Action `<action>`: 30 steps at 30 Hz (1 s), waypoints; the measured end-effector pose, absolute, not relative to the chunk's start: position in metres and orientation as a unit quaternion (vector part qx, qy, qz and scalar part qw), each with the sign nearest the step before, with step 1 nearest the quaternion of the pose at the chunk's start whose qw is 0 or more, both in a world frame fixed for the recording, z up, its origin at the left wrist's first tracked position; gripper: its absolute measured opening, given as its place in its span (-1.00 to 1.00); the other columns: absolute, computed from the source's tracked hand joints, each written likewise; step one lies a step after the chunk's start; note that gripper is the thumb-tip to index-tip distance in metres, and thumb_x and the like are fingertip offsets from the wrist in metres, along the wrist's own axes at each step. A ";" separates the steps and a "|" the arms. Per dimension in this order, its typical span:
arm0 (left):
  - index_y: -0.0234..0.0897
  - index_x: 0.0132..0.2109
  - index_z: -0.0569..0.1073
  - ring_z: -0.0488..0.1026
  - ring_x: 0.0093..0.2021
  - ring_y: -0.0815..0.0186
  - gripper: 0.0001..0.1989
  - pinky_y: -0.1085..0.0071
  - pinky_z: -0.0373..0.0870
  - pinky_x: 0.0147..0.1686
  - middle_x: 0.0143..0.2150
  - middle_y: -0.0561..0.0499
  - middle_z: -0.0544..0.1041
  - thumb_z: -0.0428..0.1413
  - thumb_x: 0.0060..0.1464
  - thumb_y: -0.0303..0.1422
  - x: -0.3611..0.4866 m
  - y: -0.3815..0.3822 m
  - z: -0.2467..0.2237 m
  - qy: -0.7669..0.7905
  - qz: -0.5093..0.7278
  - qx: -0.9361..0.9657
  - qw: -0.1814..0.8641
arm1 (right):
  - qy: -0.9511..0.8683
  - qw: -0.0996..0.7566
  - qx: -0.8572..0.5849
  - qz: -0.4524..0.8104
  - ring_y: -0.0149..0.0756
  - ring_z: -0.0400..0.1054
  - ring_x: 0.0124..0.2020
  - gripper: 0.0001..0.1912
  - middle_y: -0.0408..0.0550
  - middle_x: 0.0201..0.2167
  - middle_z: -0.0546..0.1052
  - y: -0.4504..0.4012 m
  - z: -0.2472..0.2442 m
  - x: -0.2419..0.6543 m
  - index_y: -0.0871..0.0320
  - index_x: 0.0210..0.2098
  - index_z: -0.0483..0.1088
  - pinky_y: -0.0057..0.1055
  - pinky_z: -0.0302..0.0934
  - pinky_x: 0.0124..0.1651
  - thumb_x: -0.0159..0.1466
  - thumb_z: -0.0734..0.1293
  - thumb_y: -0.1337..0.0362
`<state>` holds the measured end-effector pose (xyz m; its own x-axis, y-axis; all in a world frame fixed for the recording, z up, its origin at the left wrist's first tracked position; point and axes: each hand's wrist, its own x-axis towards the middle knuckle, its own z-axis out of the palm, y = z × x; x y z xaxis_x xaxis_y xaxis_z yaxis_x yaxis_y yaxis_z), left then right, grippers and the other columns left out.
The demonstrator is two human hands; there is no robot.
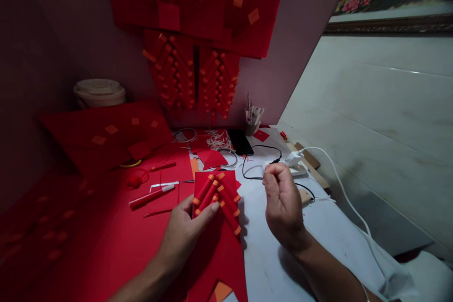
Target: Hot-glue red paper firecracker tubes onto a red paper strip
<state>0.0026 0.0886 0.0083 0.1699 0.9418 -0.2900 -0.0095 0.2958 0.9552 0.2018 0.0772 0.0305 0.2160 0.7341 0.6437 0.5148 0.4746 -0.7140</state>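
My left hand (189, 224) grips the left edge of a long red card strip (217, 255), its thumb lying across the paper rolls. Several red paper rolls (230, 212) with orange ends sit on the upper part of this strip, slanting down from the middle to both sides. To the right, apart from the card, my right hand (283, 203) is raised over the white table with its fingers closed in a pinch. Whatever its fingertips hold, if anything, is too small to make out.
Left of the card lie a red marker (150, 197) and a white-edged tool (164, 185). Behind are paper scraps (218, 140), a black phone (241, 142) and a pen cup (252, 127). A white charger (293, 158) with cables (339, 177) stands at right. Red paper decorations (177, 73) hang behind.
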 end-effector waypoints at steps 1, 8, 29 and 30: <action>-0.30 -0.24 0.54 0.50 -0.45 0.22 -0.52 0.40 0.40 -0.48 -0.43 -0.03 0.59 0.37 -0.13 0.02 0.002 0.089 0.007 0.515 0.384 0.449 0.621 | -0.604 0.605 -0.509 0.102 -0.32 0.23 -0.28 -0.87 -0.13 -0.27 0.29 0.077 0.030 0.202 0.07 -0.16 0.23 -0.34 0.19 -0.20 0.52 0.09 0.29; -0.29 -0.24 0.55 0.52 -0.47 0.24 -0.52 0.43 0.40 -0.50 -0.43 -0.02 0.61 0.39 -0.13 0.02 0.001 0.091 0.004 0.507 0.390 0.427 0.639 | -0.453 0.708 -0.418 0.345 -0.47 0.33 -0.49 -0.81 -0.17 -0.29 0.46 0.077 0.039 0.199 0.05 -0.17 0.24 -0.48 0.14 -0.46 0.52 0.16 0.11; -0.25 -0.27 0.49 0.60 -0.48 0.17 -0.60 0.36 0.50 -0.48 -0.44 -0.02 0.64 0.40 -0.07 -0.07 0.000 0.091 0.011 0.479 0.409 0.367 0.685 | -0.374 0.814 -0.427 0.122 -0.30 0.46 -0.21 -0.91 -0.18 -0.31 0.48 0.092 0.047 0.224 0.03 -0.16 0.30 -0.26 0.31 -0.05 0.41 0.32 0.20; -0.26 -0.28 0.49 0.59 -0.49 0.18 -0.60 0.37 0.49 -0.49 -0.45 -0.01 0.64 0.40 -0.08 -0.07 0.000 0.090 0.011 0.480 0.410 0.368 0.683 | -0.368 0.820 -0.423 0.113 -0.29 0.46 -0.17 -0.91 -0.17 -0.30 0.47 0.093 0.048 0.226 0.03 -0.16 0.30 -0.24 0.30 0.00 0.40 0.32 0.21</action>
